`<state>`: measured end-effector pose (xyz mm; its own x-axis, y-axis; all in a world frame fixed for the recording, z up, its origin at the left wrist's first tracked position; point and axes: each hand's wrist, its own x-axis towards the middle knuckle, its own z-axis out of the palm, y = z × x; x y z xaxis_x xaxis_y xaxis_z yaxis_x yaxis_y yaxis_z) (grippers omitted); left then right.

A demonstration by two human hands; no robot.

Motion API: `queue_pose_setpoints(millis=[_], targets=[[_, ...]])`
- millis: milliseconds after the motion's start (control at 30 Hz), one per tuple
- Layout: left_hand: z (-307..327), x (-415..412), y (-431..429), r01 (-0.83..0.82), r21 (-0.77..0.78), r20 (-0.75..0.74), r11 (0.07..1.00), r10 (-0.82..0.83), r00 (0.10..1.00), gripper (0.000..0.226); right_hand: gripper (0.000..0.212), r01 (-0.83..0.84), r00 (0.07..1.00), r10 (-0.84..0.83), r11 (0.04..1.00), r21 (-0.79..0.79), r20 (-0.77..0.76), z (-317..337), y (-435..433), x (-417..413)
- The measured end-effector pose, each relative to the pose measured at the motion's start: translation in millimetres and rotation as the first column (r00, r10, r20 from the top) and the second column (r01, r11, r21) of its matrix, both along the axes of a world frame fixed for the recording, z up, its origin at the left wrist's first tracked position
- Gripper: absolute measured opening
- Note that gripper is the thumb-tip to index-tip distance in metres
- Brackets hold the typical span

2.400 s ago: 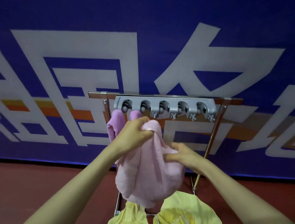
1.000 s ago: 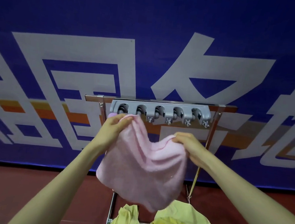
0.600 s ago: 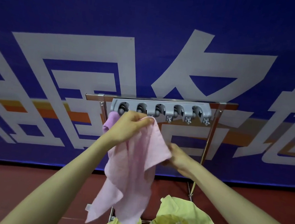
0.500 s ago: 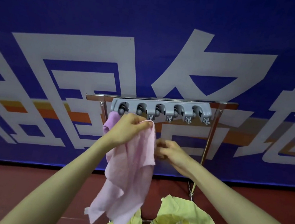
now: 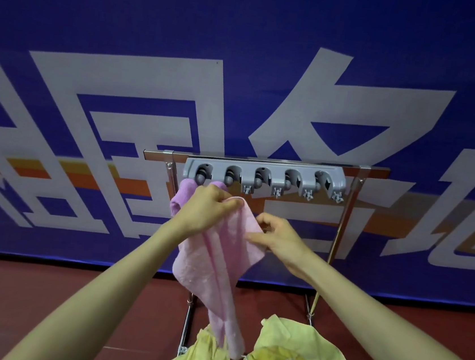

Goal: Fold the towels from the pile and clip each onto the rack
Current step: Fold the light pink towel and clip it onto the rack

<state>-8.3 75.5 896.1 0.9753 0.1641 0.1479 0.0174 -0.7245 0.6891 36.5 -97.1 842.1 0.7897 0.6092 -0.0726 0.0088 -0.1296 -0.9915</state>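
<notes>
Blue banner (image 5: 245,47) is hanging behind the rack (image 5: 344,221), where one purple towel (image 5: 179,200) is already hanging, seemingly clipped. My left hand (image 5: 206,209) is gripping the pink towel (image 5: 220,266) below the second clip (image 5: 229,177), my right hand (image 5: 277,234) is pinching its edge, and yellow towels (image 5: 298,358) are waiting on the floor (image 5: 69,294).

A big blue banner (image 5: 249,12) covers the whole back wall. Large white characters (image 5: 387,105) are printed across it, and an orange stripe (image 5: 129,185) runs horizontally through them. Below the banner lies a dark red floor (image 5: 11,287), in even, rather dim light.
</notes>
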Motion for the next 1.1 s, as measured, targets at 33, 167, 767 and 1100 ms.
queue_pose_setpoints(millis=[33,167,767,1100], targets=[[-2,0,0,0.001,0.007,-0.007,1.0,-0.001,1.0,0.049,0.016,0.028,0.999,-0.028,0.999,-0.038,0.017,0,-1,3],[-13,-1,2,0.04,0.028,-0.045,0.999,-0.039,0.998,0.029,0.024,0.218,0.976,-0.218,0.975,-0.043,0.0,12,-6,17],[-65,-35,85,-0.115,-0.218,-0.328,0.969,0.039,0.944,0.024,0.031,0.469,0.879,-0.464,0.883,0.028,-0.111,43,-28,49],[-67,-49,106,-0.158,-0.486,-0.337,0.86,-0.017,0.941,0.013,0.025,0.395,0.911,-0.386,0.918,0.035,-0.144,49,-35,47]])
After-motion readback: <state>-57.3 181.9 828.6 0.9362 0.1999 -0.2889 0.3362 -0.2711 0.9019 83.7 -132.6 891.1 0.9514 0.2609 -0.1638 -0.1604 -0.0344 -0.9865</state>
